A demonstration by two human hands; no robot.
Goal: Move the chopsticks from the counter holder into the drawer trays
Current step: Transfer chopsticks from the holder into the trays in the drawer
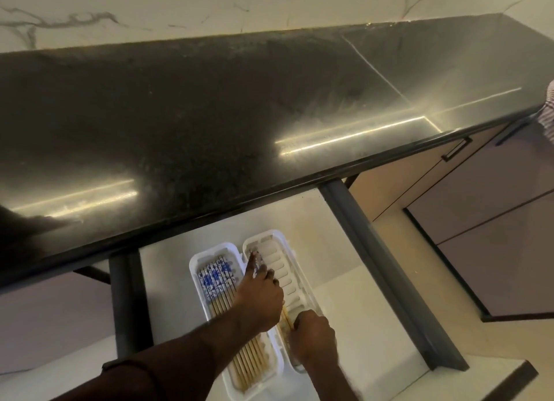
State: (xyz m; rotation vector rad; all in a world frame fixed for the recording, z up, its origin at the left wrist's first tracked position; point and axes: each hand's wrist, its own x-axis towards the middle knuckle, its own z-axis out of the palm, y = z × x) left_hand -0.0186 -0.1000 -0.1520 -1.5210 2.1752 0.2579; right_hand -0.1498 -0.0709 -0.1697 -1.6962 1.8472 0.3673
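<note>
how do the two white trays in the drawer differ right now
The left tray holds a full row of chopsticks with blue-and-white ends; the right tray shows mostly bare slotted floor, with only a few chopsticks along its left side. The left hand reaches across into the right tray and the right hand is at its near end; neither hand is in the left tray. Both are white, oblong and lie side by side.

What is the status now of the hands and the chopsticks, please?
Left hand and right hand both on chopsticks in right tray. Left tray already full. Nothing in the way.
</note>
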